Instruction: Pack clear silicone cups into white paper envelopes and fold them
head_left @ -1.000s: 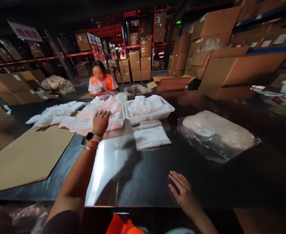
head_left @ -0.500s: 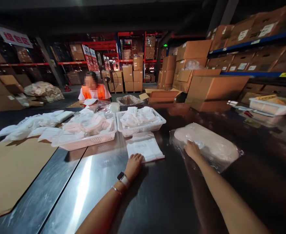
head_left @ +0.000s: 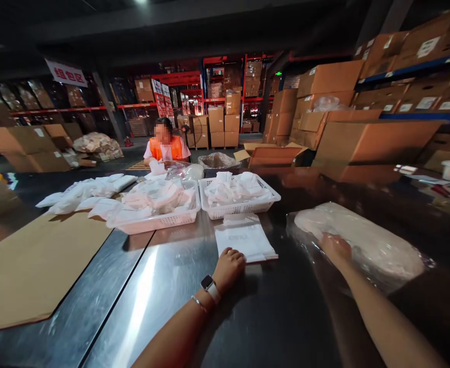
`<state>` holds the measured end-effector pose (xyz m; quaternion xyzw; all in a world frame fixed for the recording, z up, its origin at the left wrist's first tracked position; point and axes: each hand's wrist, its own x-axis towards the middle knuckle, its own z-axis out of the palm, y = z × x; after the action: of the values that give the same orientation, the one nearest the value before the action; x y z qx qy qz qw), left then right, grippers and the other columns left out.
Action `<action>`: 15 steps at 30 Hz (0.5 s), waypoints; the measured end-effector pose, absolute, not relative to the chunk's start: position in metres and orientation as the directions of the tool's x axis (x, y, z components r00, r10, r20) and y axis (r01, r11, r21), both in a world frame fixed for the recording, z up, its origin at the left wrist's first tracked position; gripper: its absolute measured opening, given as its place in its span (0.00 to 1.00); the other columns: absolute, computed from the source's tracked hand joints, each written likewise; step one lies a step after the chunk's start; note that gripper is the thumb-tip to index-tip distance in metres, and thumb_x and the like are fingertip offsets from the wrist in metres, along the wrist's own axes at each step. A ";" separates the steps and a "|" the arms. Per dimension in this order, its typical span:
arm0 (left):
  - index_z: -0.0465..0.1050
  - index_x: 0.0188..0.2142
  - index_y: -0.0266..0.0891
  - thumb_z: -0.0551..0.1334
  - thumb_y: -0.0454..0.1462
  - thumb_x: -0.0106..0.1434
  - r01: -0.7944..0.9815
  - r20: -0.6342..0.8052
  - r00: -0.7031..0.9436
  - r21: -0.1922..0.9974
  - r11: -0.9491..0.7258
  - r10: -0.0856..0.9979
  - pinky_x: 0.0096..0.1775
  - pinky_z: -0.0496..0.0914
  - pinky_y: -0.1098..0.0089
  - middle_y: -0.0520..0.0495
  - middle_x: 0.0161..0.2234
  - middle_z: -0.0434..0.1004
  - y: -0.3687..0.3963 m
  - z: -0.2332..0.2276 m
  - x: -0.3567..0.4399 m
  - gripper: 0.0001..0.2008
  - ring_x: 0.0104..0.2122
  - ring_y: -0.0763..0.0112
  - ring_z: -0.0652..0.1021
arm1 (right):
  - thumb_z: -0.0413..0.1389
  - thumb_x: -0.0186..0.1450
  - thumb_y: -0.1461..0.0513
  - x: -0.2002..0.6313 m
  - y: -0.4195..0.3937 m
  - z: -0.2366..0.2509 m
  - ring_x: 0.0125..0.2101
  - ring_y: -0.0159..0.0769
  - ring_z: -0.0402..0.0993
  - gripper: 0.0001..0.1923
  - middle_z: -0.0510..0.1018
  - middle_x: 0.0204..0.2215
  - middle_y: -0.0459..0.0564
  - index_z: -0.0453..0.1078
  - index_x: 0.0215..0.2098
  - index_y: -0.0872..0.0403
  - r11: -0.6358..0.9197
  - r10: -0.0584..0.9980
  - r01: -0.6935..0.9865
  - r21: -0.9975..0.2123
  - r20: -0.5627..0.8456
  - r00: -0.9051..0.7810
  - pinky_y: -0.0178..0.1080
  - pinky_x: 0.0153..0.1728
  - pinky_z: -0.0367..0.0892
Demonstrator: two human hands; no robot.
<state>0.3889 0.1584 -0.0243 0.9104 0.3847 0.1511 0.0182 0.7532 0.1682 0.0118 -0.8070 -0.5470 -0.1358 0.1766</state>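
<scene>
My left hand (head_left: 229,267), with a watch and a bracelet on its wrist, rests at the near left corner of a flat stack of white printed bags (head_left: 244,237). Its fingers are curled and their tips are hidden, so what they hold, if anything, does not show. Farther right, my right hand (head_left: 336,249) is closed on the near left side of a large clear plastic bag (head_left: 374,245). That bag is bulky, with whitish contents, and lies flat on the dark metal table (head_left: 271,317).
Two white perforated baskets (head_left: 171,221) (head_left: 244,207) hold heaped white packets behind the stack. More white packets (head_left: 83,194) and a cardboard sheet (head_left: 44,266) lie left. Across the table sits a person in an orange vest (head_left: 167,148). A large carton (head_left: 374,145) stands back right.
My view has swung left, so the table and its things appear farther right. My right hand stays at the clear bag, its fingers more curled. My left hand remains by the white stack.
</scene>
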 end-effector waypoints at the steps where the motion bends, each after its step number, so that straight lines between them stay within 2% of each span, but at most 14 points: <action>1: 0.74 0.42 0.38 0.56 0.32 0.69 0.695 0.254 0.663 0.141 -0.705 0.704 0.54 0.62 0.61 0.44 0.42 0.77 0.154 -0.021 0.390 0.08 0.46 0.64 0.74 | 0.56 0.67 0.61 0.745 0.159 0.010 0.30 0.36 0.75 0.08 0.76 0.29 0.50 0.72 0.36 0.59 -0.351 0.851 0.931 -0.104 0.379 0.363 0.41 0.34 0.71; 4: 0.73 0.43 0.36 0.54 0.30 0.68 0.718 0.221 0.653 0.122 -0.685 0.724 0.54 0.63 0.56 0.41 0.43 0.75 0.121 -0.013 0.389 0.10 0.46 0.60 0.73 | 0.53 0.64 0.67 0.704 0.108 -0.007 0.27 0.47 0.77 0.08 0.77 0.23 0.57 0.76 0.33 0.59 -0.304 0.905 0.953 -0.003 0.311 0.290 0.43 0.27 0.69; 7: 0.75 0.39 0.34 0.54 0.27 0.66 0.741 0.104 0.652 0.118 -0.661 0.751 0.48 0.68 0.54 0.39 0.41 0.75 0.066 -0.016 0.378 0.11 0.41 0.57 0.75 | 0.49 0.65 0.65 0.657 0.031 -0.041 0.25 0.47 0.77 0.14 0.79 0.24 0.56 0.77 0.39 0.54 -0.186 0.940 0.981 0.054 0.299 0.162 0.42 0.24 0.69; 8: 0.75 0.39 0.34 0.54 0.27 0.66 0.734 0.034 0.669 0.127 -0.667 0.742 0.46 0.69 0.55 0.39 0.41 0.75 0.047 -0.018 0.373 0.11 0.41 0.57 0.75 | 0.48 0.65 0.65 0.645 0.006 -0.053 0.22 0.45 0.77 0.15 0.79 0.23 0.55 0.77 0.40 0.53 -0.121 0.931 0.990 0.077 0.356 0.086 0.40 0.21 0.69; 10: 0.76 0.37 0.35 0.56 0.30 0.66 0.726 -0.072 0.681 0.192 -0.660 0.729 0.43 0.71 0.58 0.41 0.40 0.75 0.013 -0.022 0.361 0.09 0.42 0.56 0.75 | 0.45 0.66 0.64 0.630 -0.035 -0.072 0.25 0.43 0.78 0.18 0.81 0.32 0.56 0.77 0.42 0.53 0.018 0.887 0.996 0.087 0.459 -0.056 0.38 0.19 0.70; 12: 0.75 0.41 0.36 0.56 0.32 0.67 0.721 -0.111 0.677 0.301 -0.624 0.728 0.42 0.72 0.62 0.42 0.41 0.76 -0.008 -0.022 0.349 0.08 0.43 0.58 0.75 | 0.42 0.67 0.66 0.628 -0.057 -0.078 0.29 0.40 0.80 0.21 0.81 0.38 0.53 0.77 0.42 0.54 0.150 0.850 0.986 0.068 0.500 -0.164 0.36 0.23 0.73; 15: 0.71 0.50 0.38 0.55 0.29 0.67 0.678 -0.042 0.681 0.412 -0.608 0.731 0.47 0.70 0.66 0.44 0.47 0.75 -0.017 -0.019 0.335 0.14 0.46 0.65 0.75 | 0.38 0.66 0.70 0.636 -0.058 -0.068 0.27 0.35 0.79 0.25 0.82 0.34 0.49 0.76 0.44 0.54 0.231 0.845 0.973 0.013 0.493 -0.208 0.32 0.25 0.73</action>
<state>0.3352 -0.0173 -0.0192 0.8944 0.3938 0.0654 0.2016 0.6356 -0.0584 -0.0683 -0.5982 -0.7597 -0.1632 0.1960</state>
